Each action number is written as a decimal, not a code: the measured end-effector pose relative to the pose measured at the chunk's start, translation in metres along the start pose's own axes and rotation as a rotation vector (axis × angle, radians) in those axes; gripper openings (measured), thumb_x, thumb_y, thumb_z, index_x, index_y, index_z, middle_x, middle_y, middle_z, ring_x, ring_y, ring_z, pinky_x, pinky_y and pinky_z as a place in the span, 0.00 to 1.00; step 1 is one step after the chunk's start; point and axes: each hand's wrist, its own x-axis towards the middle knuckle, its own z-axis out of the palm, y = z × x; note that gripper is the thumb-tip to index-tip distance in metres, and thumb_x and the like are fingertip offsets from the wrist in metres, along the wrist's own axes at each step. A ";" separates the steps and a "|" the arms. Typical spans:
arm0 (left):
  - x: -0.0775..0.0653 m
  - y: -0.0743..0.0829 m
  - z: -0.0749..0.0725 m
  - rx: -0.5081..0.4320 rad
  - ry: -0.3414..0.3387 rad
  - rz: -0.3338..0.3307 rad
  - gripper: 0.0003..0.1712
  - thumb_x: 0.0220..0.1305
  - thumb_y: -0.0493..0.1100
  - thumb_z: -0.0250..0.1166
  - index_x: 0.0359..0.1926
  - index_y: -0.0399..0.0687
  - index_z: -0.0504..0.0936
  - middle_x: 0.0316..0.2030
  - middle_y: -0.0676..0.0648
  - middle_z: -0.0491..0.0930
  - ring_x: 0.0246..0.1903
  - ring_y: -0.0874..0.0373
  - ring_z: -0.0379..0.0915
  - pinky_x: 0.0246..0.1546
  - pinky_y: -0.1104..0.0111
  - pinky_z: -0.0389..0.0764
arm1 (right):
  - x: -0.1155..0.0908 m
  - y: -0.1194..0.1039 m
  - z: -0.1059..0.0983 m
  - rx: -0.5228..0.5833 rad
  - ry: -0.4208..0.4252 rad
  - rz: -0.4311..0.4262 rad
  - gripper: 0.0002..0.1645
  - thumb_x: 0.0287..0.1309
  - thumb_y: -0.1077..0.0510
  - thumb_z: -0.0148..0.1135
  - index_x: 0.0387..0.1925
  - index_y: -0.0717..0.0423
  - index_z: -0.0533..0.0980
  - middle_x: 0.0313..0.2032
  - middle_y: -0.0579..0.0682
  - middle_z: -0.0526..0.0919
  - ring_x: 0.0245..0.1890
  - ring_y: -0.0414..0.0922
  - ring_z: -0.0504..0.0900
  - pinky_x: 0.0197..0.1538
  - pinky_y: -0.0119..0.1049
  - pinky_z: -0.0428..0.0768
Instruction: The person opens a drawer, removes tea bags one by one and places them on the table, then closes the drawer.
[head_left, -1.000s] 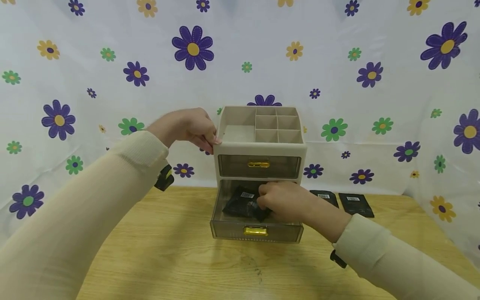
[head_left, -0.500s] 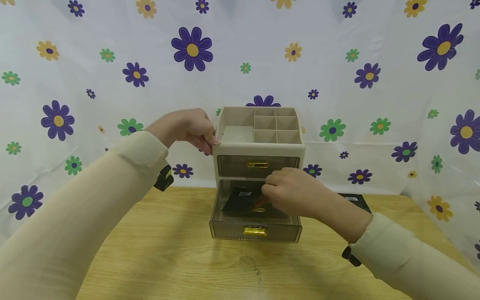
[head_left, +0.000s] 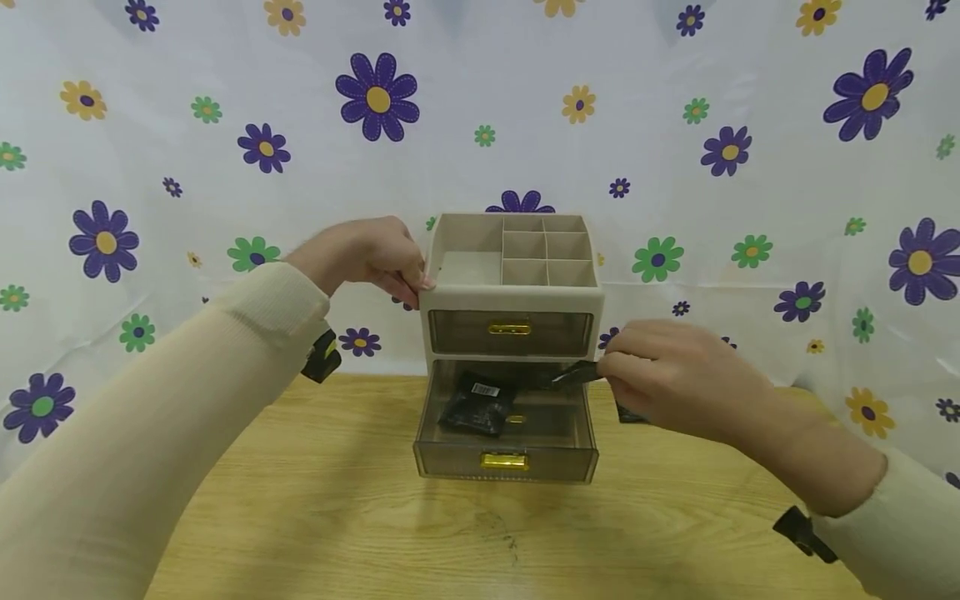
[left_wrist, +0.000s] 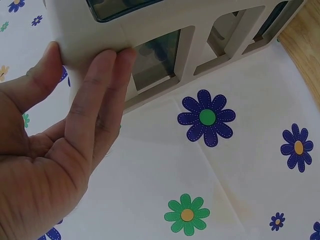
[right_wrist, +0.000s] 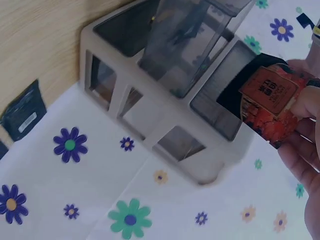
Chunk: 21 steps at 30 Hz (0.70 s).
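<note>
A beige desktop organizer [head_left: 510,298] has its lower smoky drawer [head_left: 450,460] pulled out. My left hand [head_left: 378,254] holds the organizer's upper left corner, thumb at the top edge and fingers [left_wrist: 92,95] along the side wall. A thin packet [head_left: 577,373], black on the back with a red printed face in the right wrist view, is pinched between the thumb and fingers of my right hand [head_left: 667,375]. That hand is just right of the organizer, and the packet's tip overlaps the open drawer's right rear. Inside the drawer, a black packet [head_left: 476,408] lies at the left, its barcode label up.
On the table [head_left: 337,517], behind my right hand, another black packet [head_left: 630,414] partly shows; the right wrist view shows a barcode-labelled packet [right_wrist: 25,112] there. The upper drawer [head_left: 480,333] is closed. Divided compartments [head_left: 547,250] top the organizer. A flowered cloth [head_left: 465,100] hangs behind.
My right hand has come up out of the drawer with a packet and moved to the right. One packet stays in the drawer. My left hand keeps its hold on the organizer corner.
</note>
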 end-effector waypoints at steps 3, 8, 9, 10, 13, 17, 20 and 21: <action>0.000 0.000 -0.001 0.004 -0.001 -0.002 0.18 0.58 0.37 0.63 0.46 0.30 0.73 0.44 0.34 0.76 0.36 0.48 0.78 0.37 0.65 0.83 | -0.008 0.003 -0.007 -0.023 0.075 -0.016 0.11 0.54 0.63 0.47 0.26 0.55 0.77 0.24 0.45 0.76 0.24 0.40 0.74 0.24 0.32 0.80; 0.000 0.000 -0.001 0.005 -0.003 0.000 0.18 0.58 0.37 0.62 0.47 0.30 0.72 0.44 0.34 0.76 0.36 0.48 0.78 0.38 0.64 0.83 | -0.025 0.006 -0.012 -0.074 0.122 -0.005 0.15 0.58 0.62 0.43 0.23 0.56 0.76 0.23 0.46 0.76 0.22 0.40 0.74 0.22 0.32 0.79; 0.001 0.000 -0.001 0.004 -0.005 0.002 0.18 0.58 0.37 0.62 0.47 0.30 0.72 0.44 0.34 0.76 0.36 0.48 0.78 0.38 0.64 0.83 | -0.029 0.007 -0.013 -0.081 0.120 0.005 0.15 0.58 0.62 0.43 0.23 0.56 0.76 0.23 0.46 0.76 0.22 0.40 0.74 0.21 0.32 0.79; 0.001 0.000 -0.001 0.003 -0.006 0.004 0.19 0.57 0.37 0.62 0.48 0.31 0.72 0.44 0.34 0.76 0.36 0.48 0.78 0.38 0.64 0.83 | -0.034 0.008 -0.014 -0.089 0.118 0.017 0.15 0.57 0.61 0.43 0.23 0.57 0.76 0.23 0.46 0.76 0.22 0.40 0.74 0.21 0.32 0.79; 0.001 0.000 0.000 0.005 -0.008 0.007 0.19 0.57 0.36 0.62 0.48 0.31 0.72 0.44 0.34 0.76 0.37 0.47 0.78 0.38 0.64 0.83 | -0.051 0.011 -0.013 -0.103 0.090 0.064 0.15 0.57 0.60 0.43 0.24 0.57 0.76 0.23 0.46 0.76 0.23 0.40 0.74 0.20 0.31 0.79; 0.001 0.000 -0.002 0.008 -0.008 0.001 0.19 0.57 0.36 0.62 0.48 0.31 0.72 0.45 0.34 0.75 0.37 0.48 0.78 0.38 0.64 0.83 | -0.076 0.018 -0.002 -0.105 0.009 0.107 0.12 0.56 0.60 0.44 0.25 0.57 0.74 0.23 0.46 0.74 0.22 0.40 0.71 0.18 0.30 0.76; 0.000 0.001 -0.002 0.005 -0.005 -0.005 0.19 0.58 0.36 0.62 0.48 0.30 0.72 0.45 0.34 0.75 0.37 0.48 0.78 0.38 0.64 0.83 | -0.097 0.022 0.013 -0.101 -0.075 0.108 0.10 0.56 0.61 0.45 0.26 0.58 0.73 0.23 0.47 0.73 0.21 0.40 0.69 0.18 0.30 0.76; 0.000 0.001 -0.002 0.003 -0.004 -0.006 0.19 0.58 0.36 0.62 0.48 0.30 0.72 0.44 0.34 0.75 0.37 0.48 0.78 0.38 0.64 0.83 | -0.102 0.022 0.019 -0.098 -0.099 0.107 0.07 0.54 0.62 0.48 0.26 0.58 0.72 0.22 0.48 0.73 0.21 0.40 0.69 0.18 0.30 0.76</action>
